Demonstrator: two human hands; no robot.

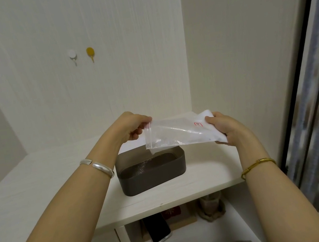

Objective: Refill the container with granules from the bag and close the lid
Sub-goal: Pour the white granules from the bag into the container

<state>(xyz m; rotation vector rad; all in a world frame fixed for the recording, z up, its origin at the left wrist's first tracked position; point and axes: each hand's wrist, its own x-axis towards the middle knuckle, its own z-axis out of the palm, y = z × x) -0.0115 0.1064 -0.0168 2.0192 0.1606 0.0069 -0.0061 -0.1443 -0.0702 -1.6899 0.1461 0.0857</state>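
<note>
The left hand (134, 126) pinches the open, zip-sealed mouth of a clear plastic bag (179, 132) between thumb and fingertips, while the right hand (225, 129) grips the bag's closed bottom end, fingers curled round it and thumb laid on top beside a small red label (197, 124). The bag is held between the two hands above the shelf, tilted so that its mouth is the lower end and hangs over the back of the container (151, 169). White granules (207, 135) sit bunched in the end near the right hand, and a thin trail of them lies along the lower edge of the bag toward the mouth. The container is a dark brown, rounded rectangular box standing open on a white shelf (40, 194), directly below the bag's mouth; a light scatter of granules shows on its dark inner surface. A silver bangle (99, 166) circles the left wrist and a gold coiled bracelet (256, 165) the right. On the wall behind are a white hook (72, 54) and a yellow hook (90, 52) side by side. Below the shelf, a dark phone (158, 228) leans in a compartment.
</note>
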